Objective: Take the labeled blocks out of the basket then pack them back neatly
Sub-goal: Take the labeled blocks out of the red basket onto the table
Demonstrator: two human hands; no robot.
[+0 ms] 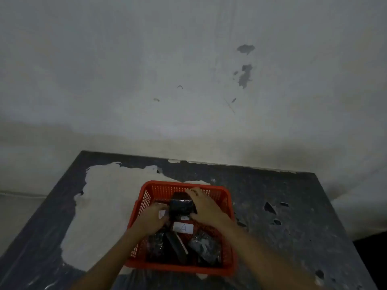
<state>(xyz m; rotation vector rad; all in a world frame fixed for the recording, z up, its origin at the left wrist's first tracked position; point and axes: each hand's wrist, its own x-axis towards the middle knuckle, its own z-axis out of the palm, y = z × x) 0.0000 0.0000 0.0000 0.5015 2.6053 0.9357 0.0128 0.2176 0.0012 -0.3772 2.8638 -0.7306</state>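
Red mesh basket (pixel 217 194), glossy black block (pixel 181 206) between both hands.

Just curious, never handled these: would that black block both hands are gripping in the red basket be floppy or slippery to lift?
Probably stiff: the black block keeps a boxy shape between the left hand and right hand. Possibly slick, since its dark wrapping shows a sheen. Weight can't be told.

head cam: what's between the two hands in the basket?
A black block, gripped on both sides by the left hand and right hand, inside the orange basket. Head view.
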